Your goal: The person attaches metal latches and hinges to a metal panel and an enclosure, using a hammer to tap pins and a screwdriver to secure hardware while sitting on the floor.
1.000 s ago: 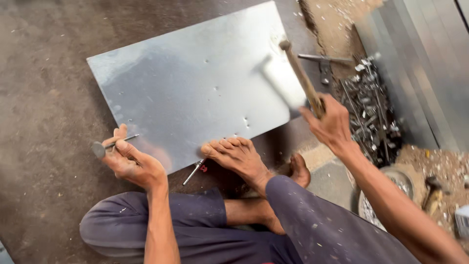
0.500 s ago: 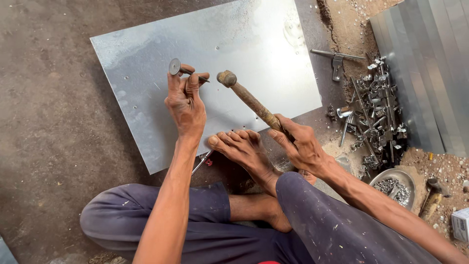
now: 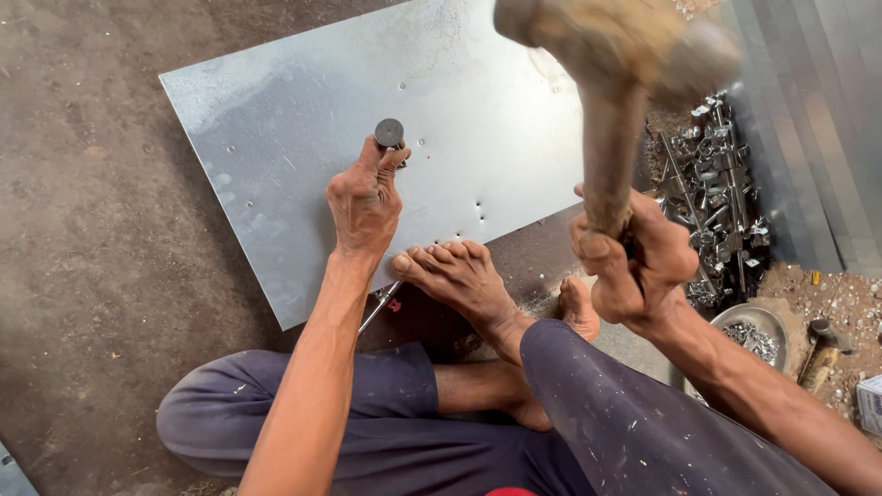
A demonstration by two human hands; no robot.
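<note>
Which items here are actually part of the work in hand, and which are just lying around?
In use:
left hand holding the punch
right hand raising the hammer
metal sheet, pinned by a foot

Lying about:
pile of metal fittings
bowl
second hammer

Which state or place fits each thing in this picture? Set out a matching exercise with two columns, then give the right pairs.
Things:
1. hammer
2. punch
3. bare foot
4. metal bowl

States or places:
A. pressing on the near edge of the metal sheet
B. raised in the right hand, blurred
C. held upright on the sheet by the left hand
D. on the ground at the right, holding small metal pieces

Pairs: 1-B, 2-C, 3-A, 4-D
</note>
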